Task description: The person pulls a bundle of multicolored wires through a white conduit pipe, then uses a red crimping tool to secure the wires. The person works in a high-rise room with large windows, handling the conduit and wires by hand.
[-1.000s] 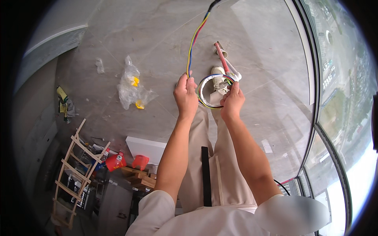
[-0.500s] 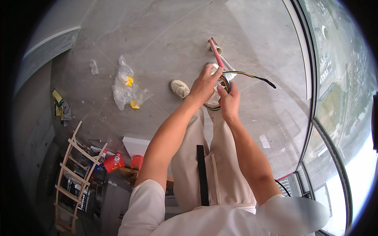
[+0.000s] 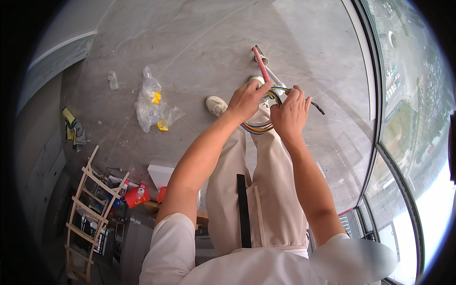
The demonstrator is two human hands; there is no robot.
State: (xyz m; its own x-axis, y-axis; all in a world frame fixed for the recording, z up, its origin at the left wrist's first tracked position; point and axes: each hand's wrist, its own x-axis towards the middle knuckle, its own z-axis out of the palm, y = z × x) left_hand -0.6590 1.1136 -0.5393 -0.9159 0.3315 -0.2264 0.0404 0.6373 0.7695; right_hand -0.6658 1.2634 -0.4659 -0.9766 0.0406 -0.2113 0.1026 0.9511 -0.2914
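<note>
A coiled bundle of multicoloured electrical wires hangs between my hands, above my trouser legs and shoes. My left hand is closed round the upper left side of the coil. On the right side, my right hand has its fingers curled over the wires, back of the hand upward. The bundle's free end, wrapped in black tape, sticks out to the right beyond that hand. Just past my left hand runs a red pipe, with a white pipe beside it. My fingers partly hide the wires.
Clear plastic bags with yellow pieces lie on the grey floor at left. A wooden ladder-like frame and red buckets stand at lower left. Tall window glass lines the right side. A white shoe is beside my left forearm.
My right hand has moved up and right, turning its back upward over the wires. The black-taped end has shifted down and left. My left hand stays on the coil.
</note>
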